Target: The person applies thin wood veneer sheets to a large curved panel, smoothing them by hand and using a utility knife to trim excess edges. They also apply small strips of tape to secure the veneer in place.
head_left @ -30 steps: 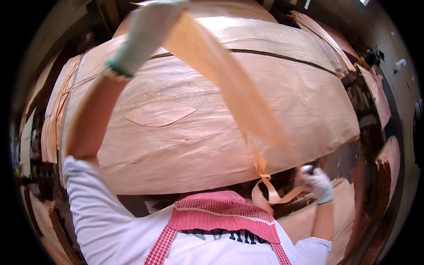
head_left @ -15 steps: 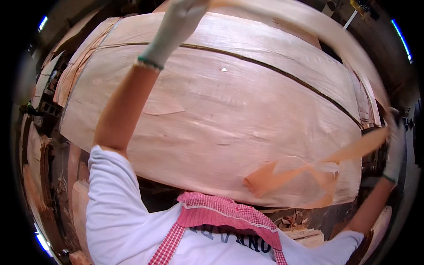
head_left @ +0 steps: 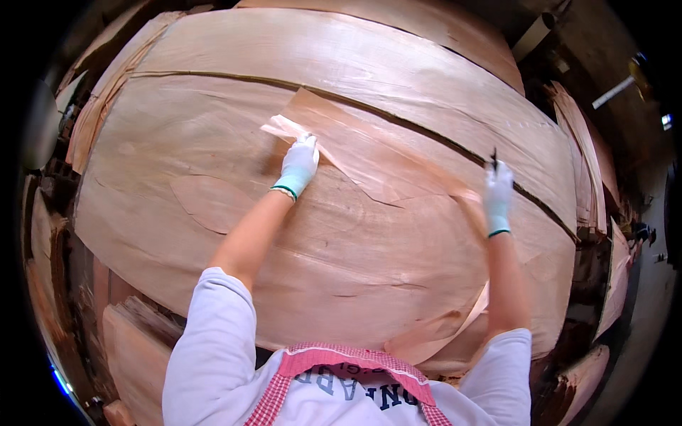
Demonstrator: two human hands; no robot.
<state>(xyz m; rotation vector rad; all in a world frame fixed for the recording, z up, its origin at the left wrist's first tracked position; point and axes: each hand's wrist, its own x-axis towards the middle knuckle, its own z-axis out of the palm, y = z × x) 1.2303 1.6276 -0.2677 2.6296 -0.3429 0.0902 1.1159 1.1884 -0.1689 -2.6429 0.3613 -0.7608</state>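
Observation:
A large sheet of pale pinkish wood veneer (head_left: 341, 241) lies spread before me, with a dark narrow gap running across its far part. On it rests a loose, thin strip of veneer (head_left: 376, 160), which bends down past my right forearm. My left hand (head_left: 301, 162), in a white glove with a green cuff, is closed on the near edge of this strip, by its folded left end. My right hand (head_left: 499, 190), gloved alike, is closed around a small dark pointed tool (head_left: 494, 159) whose kind I cannot make out. It is just beside the strip's right part, near the gap.
Another veneer sheet (head_left: 398, 18) lies beyond the far edge. Veneer pieces (head_left: 579, 153) hang over at the right, and more stacked pieces (head_left: 135, 348) stand at the lower left. A curled veneer scrap (head_left: 426, 337) lies at the near edge.
Both hands have come in from the far edge and the far right over the sheet. The raised, blurred strip is now down on it. The dark tool now shows in my right hand.

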